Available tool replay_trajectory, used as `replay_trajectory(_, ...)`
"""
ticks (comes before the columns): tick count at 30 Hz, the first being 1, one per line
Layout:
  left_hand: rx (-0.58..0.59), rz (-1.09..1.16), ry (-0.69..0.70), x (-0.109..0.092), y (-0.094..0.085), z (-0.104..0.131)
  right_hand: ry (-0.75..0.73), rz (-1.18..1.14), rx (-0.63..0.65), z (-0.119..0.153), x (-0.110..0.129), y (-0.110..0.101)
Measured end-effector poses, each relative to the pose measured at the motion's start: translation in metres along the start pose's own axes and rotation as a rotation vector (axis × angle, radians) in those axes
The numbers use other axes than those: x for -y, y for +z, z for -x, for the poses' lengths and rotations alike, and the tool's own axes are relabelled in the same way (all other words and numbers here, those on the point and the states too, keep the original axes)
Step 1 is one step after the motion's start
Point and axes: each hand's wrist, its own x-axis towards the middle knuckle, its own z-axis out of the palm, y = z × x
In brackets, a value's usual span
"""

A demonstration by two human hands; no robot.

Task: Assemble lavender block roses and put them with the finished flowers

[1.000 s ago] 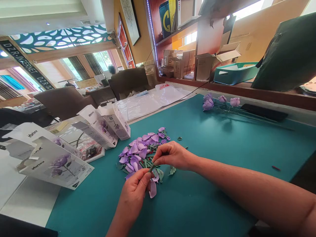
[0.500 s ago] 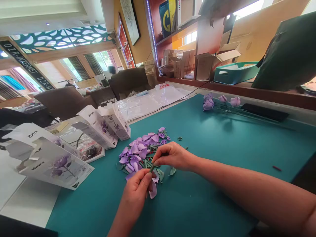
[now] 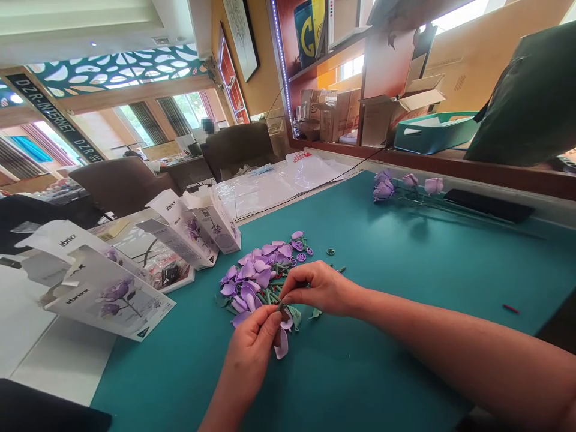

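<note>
Between the thumb and fingers of my left hand is a small green piece, held upright at a tilt. My right hand pinches the upper end of that same piece, its fingertips close to the left ones. Behind and left of both hands lies a pile of purple petals, mixed with green stem pieces and small red parts. Green leaves and a loose petal lie by my fingers. Small purple wheel-shaped parts sit at the pile's far right edge.
Printed white boxes stand at the left. Assembled purple roses and a black flat object lie at the back right of the green mat. A green ring and a dark red stick lie apart. A teal basket is on the shelf.
The camera view has shifted slightly, moving the scene a little to the right. Both hands keep their hold on the green piece, with hardly any change in pose.
</note>
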Motion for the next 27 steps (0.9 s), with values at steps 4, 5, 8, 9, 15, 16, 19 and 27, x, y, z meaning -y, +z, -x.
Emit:
replay_trajectory(4,-0.007,-0.008,0.011,-0.0027,-0.0002,0.0023,-0.013,0.028,-0.005,-0.0007,0.0007,0.0015)
replay_trajectory(5,-0.007,-0.001,0.010,-0.0030,-0.0002,0.0026,-0.010,0.021,-0.006,-0.0009,0.0009,0.0019)
replay_trajectory(8,-0.001,0.020,0.006,-0.0028,0.0006,0.0028,-0.002,-0.005,-0.011,-0.0012,0.0009,0.0030)
replay_trajectory(9,0.002,0.026,0.004,-0.0026,0.0009,0.0027,-0.003,-0.016,-0.012,-0.0012,0.0006,0.0033)
replay_trajectory(15,0.003,0.033,-0.011,-0.0030,0.0018,0.0026,0.002,-0.069,-0.003,-0.0009,-0.0011,0.0041)
replay_trajectory(16,0.003,0.029,-0.012,-0.0031,0.0017,0.0026,0.001,-0.073,0.001,-0.0009,-0.0012,0.0041)
replay_trajectory(19,0.009,0.026,-0.017,-0.0031,0.0017,0.0023,0.003,-0.089,0.002,-0.0010,-0.0018,0.0043)
replay_trajectory(27,0.024,0.073,-0.016,0.0009,0.0018,0.0007,0.017,-0.126,0.005,-0.0017,-0.0042,0.0059)
